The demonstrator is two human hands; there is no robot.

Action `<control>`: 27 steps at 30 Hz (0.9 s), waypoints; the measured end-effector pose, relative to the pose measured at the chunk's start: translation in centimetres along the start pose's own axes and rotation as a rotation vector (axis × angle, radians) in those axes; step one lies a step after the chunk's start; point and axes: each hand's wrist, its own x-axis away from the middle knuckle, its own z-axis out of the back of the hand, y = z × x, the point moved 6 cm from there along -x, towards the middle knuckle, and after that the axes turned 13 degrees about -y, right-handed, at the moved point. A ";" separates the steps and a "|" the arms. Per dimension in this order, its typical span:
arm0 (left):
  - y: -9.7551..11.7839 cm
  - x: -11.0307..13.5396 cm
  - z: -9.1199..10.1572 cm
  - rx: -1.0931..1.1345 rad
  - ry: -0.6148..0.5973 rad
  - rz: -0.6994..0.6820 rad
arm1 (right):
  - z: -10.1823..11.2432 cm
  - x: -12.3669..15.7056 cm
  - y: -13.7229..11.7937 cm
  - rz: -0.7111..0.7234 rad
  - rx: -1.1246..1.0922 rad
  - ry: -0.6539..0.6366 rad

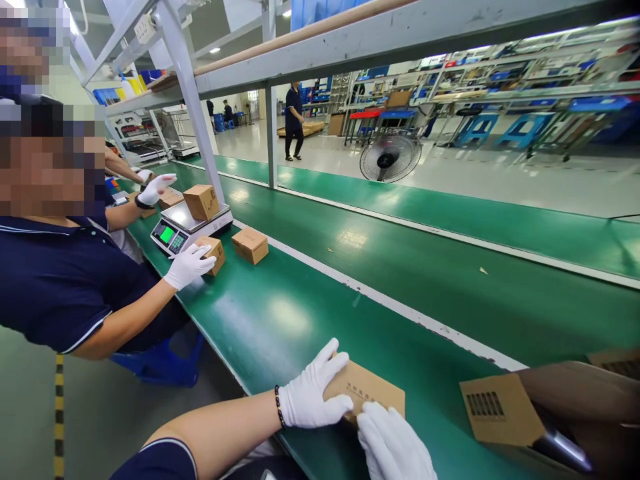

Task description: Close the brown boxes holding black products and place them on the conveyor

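A small brown cardboard box (376, 388) with a printed line of dark text lies on the green work surface right in front of me. My left hand (315, 395), in a white glove, grips its left side, thumb on the near part and fingers over the far edge. At the near edge of that box, my white-gloved right hand (395, 445) presses against it with its fingers close together. The underside of the box and part of its near side are hidden by my hands.
Another brown box (493, 410) stands at right beside a blurred dark shape. A co-worker's gloved hand (191, 265) touches a box (216, 256) near a digital scale (187, 227), which carries a box (201, 202). One more box (251, 245) sits nearby. A pale divider strip (370, 293) runs lengthwise.
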 end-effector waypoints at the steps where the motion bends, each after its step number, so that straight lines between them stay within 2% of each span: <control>1: -0.1 -0.1 0.1 0.014 -0.010 0.010 | -0.1 -0.3 0.2 -0.069 -0.014 0.026; 4: -0.1 -0.2 0.4 0.047 -0.015 0.001 | -0.1 -0.9 0.4 -0.191 -0.068 0.082; 10: 0.0 -0.3 0.8 0.070 -0.014 -0.017 | 0.0 -0.6 0.3 -0.116 -0.116 0.081; 15: -0.1 -0.2 1.1 0.081 -0.015 0.003 | -0.6 -0.4 0.5 -0.284 -0.083 0.132; 19: -0.3 -0.3 1.3 0.077 -0.032 0.030 | -0.6 -1.0 0.3 -0.309 -0.098 0.138; 24: -0.1 -0.2 2.3 0.005 -0.052 0.087 | -0.3 -1.8 0.4 -0.367 -0.186 0.157; 27: 0.6 -0.2 3.3 -0.129 -0.045 0.126 | -0.1 -2.5 0.6 -0.409 -0.189 0.163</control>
